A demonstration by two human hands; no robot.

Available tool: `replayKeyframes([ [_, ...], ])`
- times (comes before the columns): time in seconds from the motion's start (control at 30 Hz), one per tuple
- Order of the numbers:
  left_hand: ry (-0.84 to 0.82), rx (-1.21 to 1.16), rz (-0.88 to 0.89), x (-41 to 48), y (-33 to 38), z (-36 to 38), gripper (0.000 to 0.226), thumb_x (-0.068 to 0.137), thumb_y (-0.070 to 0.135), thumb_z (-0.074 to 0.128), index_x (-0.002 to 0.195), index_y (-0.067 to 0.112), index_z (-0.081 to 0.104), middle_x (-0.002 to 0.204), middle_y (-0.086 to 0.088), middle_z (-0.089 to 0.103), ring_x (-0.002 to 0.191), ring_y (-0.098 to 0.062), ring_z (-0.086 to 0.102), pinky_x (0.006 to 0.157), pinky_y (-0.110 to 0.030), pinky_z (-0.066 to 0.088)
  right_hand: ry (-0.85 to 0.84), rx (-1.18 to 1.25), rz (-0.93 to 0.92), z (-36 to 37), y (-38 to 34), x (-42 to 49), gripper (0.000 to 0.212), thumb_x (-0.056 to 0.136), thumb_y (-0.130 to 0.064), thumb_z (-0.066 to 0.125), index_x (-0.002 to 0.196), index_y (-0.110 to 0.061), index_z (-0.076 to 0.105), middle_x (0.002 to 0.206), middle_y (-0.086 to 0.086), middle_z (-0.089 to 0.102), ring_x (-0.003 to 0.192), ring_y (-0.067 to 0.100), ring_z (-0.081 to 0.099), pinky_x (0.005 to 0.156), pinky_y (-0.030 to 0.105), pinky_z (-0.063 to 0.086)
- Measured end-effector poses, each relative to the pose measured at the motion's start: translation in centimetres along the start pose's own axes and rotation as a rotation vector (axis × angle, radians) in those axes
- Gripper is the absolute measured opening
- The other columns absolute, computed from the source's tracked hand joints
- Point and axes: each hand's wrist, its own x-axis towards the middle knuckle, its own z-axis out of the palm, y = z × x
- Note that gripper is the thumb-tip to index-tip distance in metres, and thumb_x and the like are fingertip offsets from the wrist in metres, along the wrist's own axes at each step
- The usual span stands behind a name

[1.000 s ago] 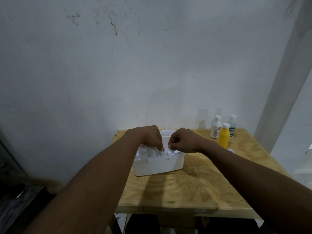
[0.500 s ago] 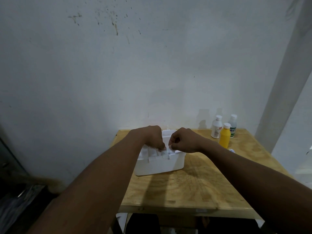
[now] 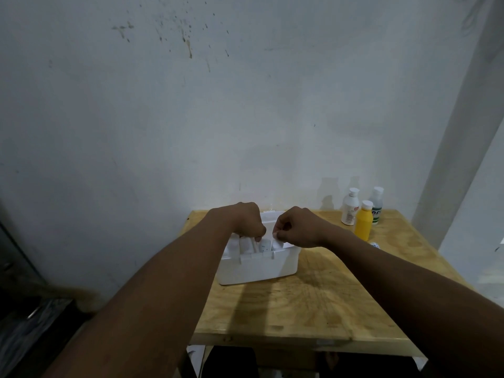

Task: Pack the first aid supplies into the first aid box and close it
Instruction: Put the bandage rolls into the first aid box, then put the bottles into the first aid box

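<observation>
Box (image 3: 256,271) sits open on the surface (image 3: 313,309), directly under both hands. Left hand (image 3: 246,223): fingers curled down into the white supplies (image 3: 246,245) standing in the box. It's too dim to tell if it actually grips one. Right hand (image 3: 298,227): thumb and forefinger pinch a white packet (image 3: 278,242) at the box's top edge. Three bottles (image 3: 364,223) stand right of the right hand, well apart from the box.

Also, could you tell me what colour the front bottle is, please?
The front bottle is yellow with a white cap, clearest in the head view.
</observation>
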Motion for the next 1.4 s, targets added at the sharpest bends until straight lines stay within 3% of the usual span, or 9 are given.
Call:
replayKeyframes([
  [0.23,-0.002,-0.005,0.02,0.4,-0.3,0.2,0.031,0.081,0.032,0.069,0.101,0.01,0.078,0.108,-0.007,0.073,0.101,-0.026,0.067,0.093,-0.042,0.057,0.02,0.005,-0.009,0.0,0.1,0.0,0.014,0.087,-0.023,0.065,0.088,-0.017,0.077,0.093,-0.002,0.074,0.085,0.013,0.066,0.069,0.021,0.047],
  [0.5,0.01,-0.004,0.049,0.6,-0.1,0.0,0.029,0.085,0.03,0.066,0.103,0.011,0.077,0.103,-0.008,0.075,0.096,-0.025,0.07,0.091,-0.042,0.058,0.063,0.002,-0.026,-0.5,0.3,-0.3,0.017,0.088,-0.022,0.065,0.095,-0.012,0.077,0.093,-0.001,0.074,0.085,0.013,0.068,0.081,0.031,0.057],
  [0.6,0.032,-0.017,0.059,0.9,0.5,-0.3,0.03,0.086,0.026,0.062,0.104,0.007,0.075,0.1,-0.012,0.075,0.091,-0.028,0.072,0.086,-0.042,0.059,0.096,-0.003,-0.019,-1.4,0.6,-0.8,0.018,0.089,-0.022,0.064,0.097,-0.012,0.077,0.093,0.0,0.074,0.085,0.013,0.067,0.079,0.028,0.056],
  [0.7,0.098,-0.006,0.095,1.8,1.9,-0.4,0.029,0.087,0.025,0.06,0.103,0.006,0.075,0.104,-0.012,0.073,0.099,-0.03,0.069,0.088,-0.043,0.057,0.157,-0.022,0.015,-3.0,1.7,-1.6,0.018,0.088,-0.021,0.062,0.094,-0.012,0.076,0.087,-0.003,0.072,0.079,0.01,0.064,0.073,0.024,0.051],
  [0.9,0.179,-0.035,0.239,4.6,7.5,0.2,0.022,0.085,0.028,0.059,0.1,0.021,0.075,0.107,-0.001,0.07,0.097,-0.02,0.065,0.088,-0.038,0.057,0.312,-0.035,0.134,-6.5,5.8,-4.5,0.016,0.086,-0.018,0.063,0.084,-0.01,0.076,0.077,-0.005,0.07,0.076,0.012,0.065,0.071,0.026,0.052],
  [0.97,0.203,-0.059,0.294,5.6,9.8,0.8,0.026,0.085,0.028,0.06,0.109,0.022,0.071,0.114,0.0,0.068,0.099,-0.018,0.063,0.09,-0.036,0.056,0.331,-0.052,0.2,-7.0,7.9,-5.4,0.016,0.086,-0.019,0.061,0.083,-0.01,0.075,0.077,-0.004,0.07,0.075,0.012,0.065,0.071,0.03,0.055],
  [1.13,0.263,-0.073,0.412,7.7,15.3,3.1,0.063,0.087,0.03,0.063,0.146,0.024,0.043,0.139,-0.008,0.049,0.123,-0.027,0.053,0.1,-0.045,0.049,0.257,-0.143,0.433,-6.8,13.1,-7.6,0.02,0.083,-0.024,0.061,0.086,-0.007,0.071,0.088,0.01,0.071,0.077,0.024,0.066,0.072,0.036,0.055],
  [1.3,0.273,-0.102,0.495,9.8,18.9,5.8,0.074,0.089,0.032,0.061,0.155,0.029,0.028,0.153,-0.007,0.036,0.134,-0.031,0.045,0.102,-0.05,0.047,0.151,-0.178,0.535,-5.5,16.3,-8.8,0.034,0.085,-0.032,0.067,0.111,-0.009,0.064,0.112,0.008,0.066,0.098,0.023,0.061,0.076,0.029,0.047],
  [1.4,0.257,-0.077,0.532,10.7,20.3,6.4,0.07,0.091,0.031,0.059,0.154,0.03,0.031,0.154,-0.007,0.036,0.136,-0.031,0.043,0.103,-0.049,0.046,0.123,-0.162,0.568,-4.6,17.6,-8.8,0.041,0.084,-0.037,0.068,0.114,-0.009,0.061,0.114,0.008,0.066,0.101,0.024,0.061,0.08,0.033,0.049],
])
